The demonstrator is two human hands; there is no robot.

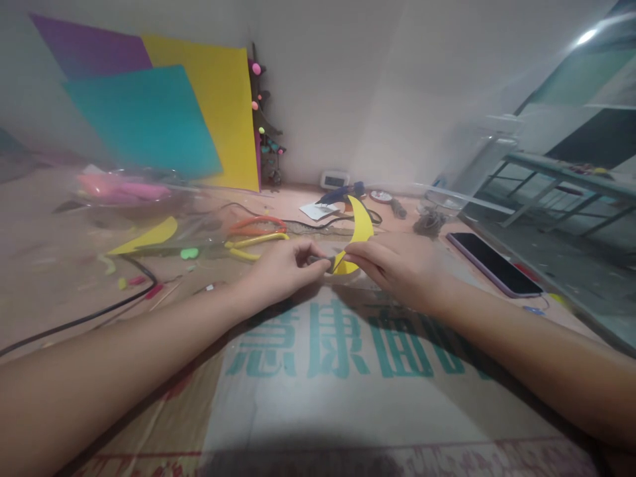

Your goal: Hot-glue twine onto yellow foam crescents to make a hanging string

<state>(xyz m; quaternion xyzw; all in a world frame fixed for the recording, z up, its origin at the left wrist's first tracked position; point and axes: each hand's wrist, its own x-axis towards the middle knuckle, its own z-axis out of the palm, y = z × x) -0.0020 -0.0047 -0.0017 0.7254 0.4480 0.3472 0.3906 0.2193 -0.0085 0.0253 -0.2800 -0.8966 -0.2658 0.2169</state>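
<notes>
A yellow paper crescent [362, 222] stands upright between my hands above the table, its lower curve partly behind my fingers. My left hand [283, 271] is closed, thumb and forefinger pinching a small dark piece [328, 264] against the crescent's lower end. My right hand [400, 268] is closed too, its fingertips pressed together at the crescent's edge. Whether they also hold something thin there is too small to tell. Beneath both hands lies a cardboard sheet [298, 417] with green printed characters.
Left of my hands are orange handles [258, 226], yellow handles [256, 246], another yellow paper piece [149, 237] and a black cable [94, 318]. A phone [494, 264] lies right, near the table edge. Coloured sheets [149, 119] lean on the wall behind.
</notes>
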